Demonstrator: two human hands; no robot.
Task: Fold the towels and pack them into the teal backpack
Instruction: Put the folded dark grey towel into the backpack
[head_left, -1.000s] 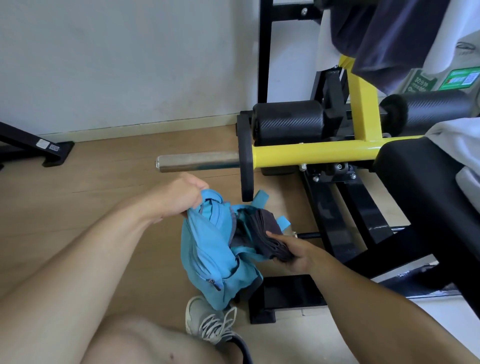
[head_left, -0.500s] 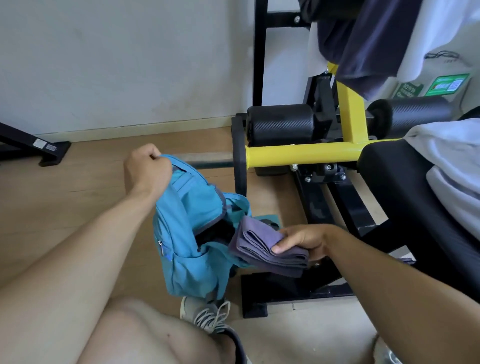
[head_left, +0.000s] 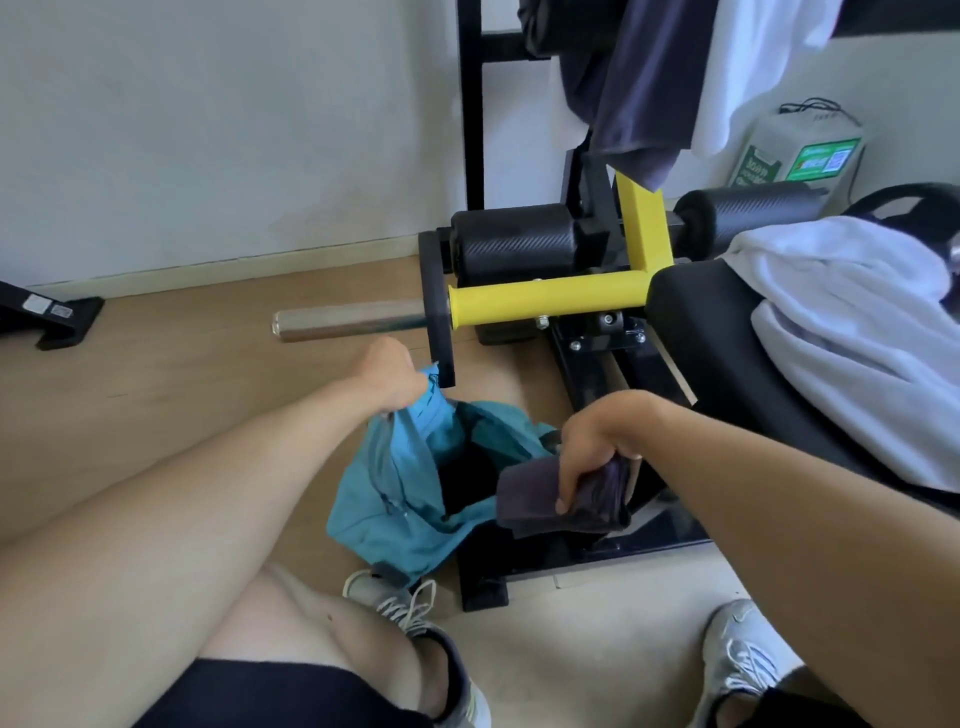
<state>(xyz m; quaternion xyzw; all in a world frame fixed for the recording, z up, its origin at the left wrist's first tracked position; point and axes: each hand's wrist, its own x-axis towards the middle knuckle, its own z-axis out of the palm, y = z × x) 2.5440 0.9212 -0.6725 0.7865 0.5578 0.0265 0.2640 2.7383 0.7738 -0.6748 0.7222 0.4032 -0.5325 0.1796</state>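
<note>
Both hands are busy: the left hand (head_left: 389, 376) grips the teal backpack's (head_left: 395, 499) top edge, fingers curled, holding it open above the floor (head_left: 182, 374). The right hand (head_left: 587, 447) clamps the folded purple towel (head_left: 535, 499) at the bag's mouth.

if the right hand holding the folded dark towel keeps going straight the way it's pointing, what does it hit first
Most likely the dark open mouth of the teal backpack. The right hand grips the folded dark towel, whose leading edge sits at the opening's rim, while the left hand holds the top up. Depth is uncertain from this single view.
</note>
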